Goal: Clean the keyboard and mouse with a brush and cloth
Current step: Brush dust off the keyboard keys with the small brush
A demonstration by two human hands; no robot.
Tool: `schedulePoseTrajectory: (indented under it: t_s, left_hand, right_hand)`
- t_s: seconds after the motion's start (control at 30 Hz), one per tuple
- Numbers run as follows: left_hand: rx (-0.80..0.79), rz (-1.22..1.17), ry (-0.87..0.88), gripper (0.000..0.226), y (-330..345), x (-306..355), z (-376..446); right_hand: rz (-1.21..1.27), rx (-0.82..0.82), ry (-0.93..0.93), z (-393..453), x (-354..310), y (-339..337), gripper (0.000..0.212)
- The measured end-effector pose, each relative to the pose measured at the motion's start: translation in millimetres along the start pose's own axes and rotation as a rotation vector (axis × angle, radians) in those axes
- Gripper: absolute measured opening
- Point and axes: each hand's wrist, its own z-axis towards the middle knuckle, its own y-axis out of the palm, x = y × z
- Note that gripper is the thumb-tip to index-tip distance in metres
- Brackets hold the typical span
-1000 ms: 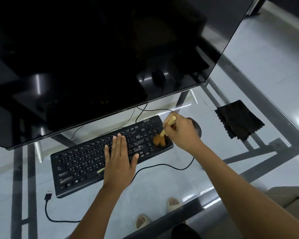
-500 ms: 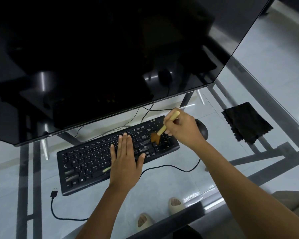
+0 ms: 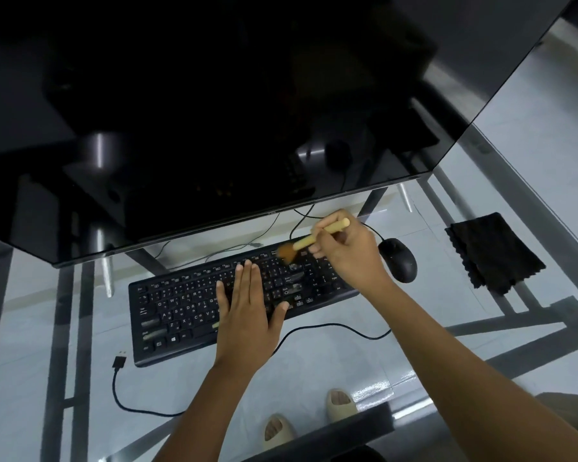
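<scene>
Keyboard [image 3: 214, 305]: flat on glass surface [image 3: 347, 368], held by left hand [image 3: 244, 315], fingers straight, palm down. Brush [image 3: 309, 241]: pinched in right hand [image 3: 347, 255], bristles at the upper right keys. Best practice, judged: short light strokes along key rows. Mouse [image 3: 397, 260], cloth [image 3: 494, 253]: right of keyboard, untouched. Containers: none visible.

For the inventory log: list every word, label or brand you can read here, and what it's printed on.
"Q", "W", "A", "Z", "C", "V": white key legends on the left half of the keyboard, just readable.
Other key legends, beside the left hand and right hand: too small and blurred.
Monitor lower-edge mark: unreadable.
Brush, mouse, cloth: no text.
</scene>
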Motion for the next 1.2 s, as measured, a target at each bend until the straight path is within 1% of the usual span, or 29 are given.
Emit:
schedulePoseTrajectory:
  t_s: [0.03,0.07,0.1,0.17,0.2,0.23,0.27,0.33,0.37,0.4,0.43,0.47,0.5,0.53,0.57,0.63,0.67,0.7,0.77,0.8,0.83,0.87,0.9,0.93,0.97,1.03,1.07,1.13,1.2]
  left_hand:
    - [0.004,0.001,-0.007,0.080,-1,-3,-3]
    - [0.007,0.000,-0.012,0.080,-1,-4,-5]
    - [0.011,-0.002,-0.019,0.080,-2,-5,-7]
    - [0.029,-0.009,-0.040,0.079,-7,-10,-13]
    - [0.039,-0.013,-0.052,0.079,-8,-13,-16]
    - [0.050,-0.014,-0.064,0.079,-10,-16,-18]
    - [0.061,-0.013,-0.076,0.079,-12,-20,-21]
    - [0.076,-0.016,-0.099,0.079,-13,-28,-26]
    - [0.082,-0.022,-0.110,0.079,-13,-31,-28]
    - [0.088,-0.026,-0.118,0.079,-13,-34,-30]
    - [0.093,-0.030,-0.126,0.079,-13,-37,-32]
    - [0.101,-0.033,-0.136,0.079,-13,-39,-34]
    - [0.112,-0.036,-0.145,0.079,-14,-41,-35]
    - [0.125,-0.039,-0.155,0.079,-15,-44,-37]
    - [0.138,-0.042,-0.164,0.079,-16,-47,-40]
    - [0.153,-0.048,-0.179,0.079,-18,-53,-43]
    - [0.157,-0.050,-0.192,0.079,-19,-56,-45]
    - [0.161,-0.054,-0.206,0.080,-20,-59,-47]
    - [0.177,-0.073,-0.228,0.080,-22,-63,-50]
    - [0.191,-0.083,-0.238,0.080,-24,-66,-52]
    - [0.207,-0.089,-0.248,0.081,-25,-69,-54]
    - [0.227,-0.093,-0.258,0.082,-26,-72,-56]
    - [0.247,-0.098,-0.271,0.085,-27,-75,-59]
    - [0.269,-0.104,-0.288,0.088,-28,-78,-62]
    - [0.288,-0.117,-0.306,0.092,-29,-81,-65]
    - [0.316,-0.151,-0.343,0.100,-31,-88,-70]
    - [0.322,-0.162,-0.362,0.103,-31,-91,-73]
    - [0.320,-0.175,-0.403,0.108,-31,-98,-78]
    - [0.305,-0.203,-0.437,0.112,-29,-106,-83]
  right_hand:
    - [0.042,-0.100,0.061,-1,-2,6,0.004]
    - [0.029,-0.169,0.075,-3,0,11,0.005]
    - [-0.033,-0.188,0.045,-4,3,17,0.004]
    - [-0.221,-0.076,-0.117,-4,3,25,0.002]
    - [-0.259,0.005,-0.181,-4,0,27,0.003]
    - [-0.268,0.029,-0.214,-3,-3,28,0.005]
    - [-0.248,-0.006,-0.219,-3,-6,29,0.009]
    - [-0.258,-0.211,-0.189,-6,-10,35,0.009]
    - [-0.256,-0.297,-0.210,-8,-11,40,0.008]
    - [-0.272,-0.319,-0.223,-10,-11,45,0.006]
    - [-0.314,-0.268,-0.264,-10,-11,48,0.004]
    - [-0.326,-0.167,-0.305,-9,-14,49,0.003]
    - [-0.314,-0.110,-0.326,-9,-16,50,0.003]
    - [-0.308,-0.100,-0.329,-10,-17,51,0.005]
    - [-0.294,-0.135,-0.327,-12,-19,53,0.008]
    - [-0.335,-0.320,-0.326,-16,-17,58,0.013]
    - [-0.361,-0.360,-0.341,-18,-16,62,0.013]
    - [-0.387,-0.349,-0.341,-19,-15,65,0.012]
    - [-0.366,-0.189,-0.395,-18,-19,67,0.008]
    - [-0.343,-0.153,-0.405,-19,-20,69,0.007]
    - [-0.336,-0.143,-0.413,-20,-21,69,0.008]
    - [-0.328,-0.171,-0.406,-21,-24,71,0.009]
    - [-0.321,-0.244,-0.401,-22,-22,75,0.010]
    - [-0.314,-0.275,-0.390,-24,-22,78,0.010]
    - [-0.324,-0.256,-0.391,-24,-21,80,0.009]
    - [-0.305,-0.140,-0.419,-23,-23,85,0.009]
    - [-0.286,-0.118,-0.413,-23,-24,87,0.010]
    - [-0.288,-0.129,-0.402,-26,-25,91,0.011]
    - [-0.274,-0.202,-0.415,-28,-25,100,0.010]
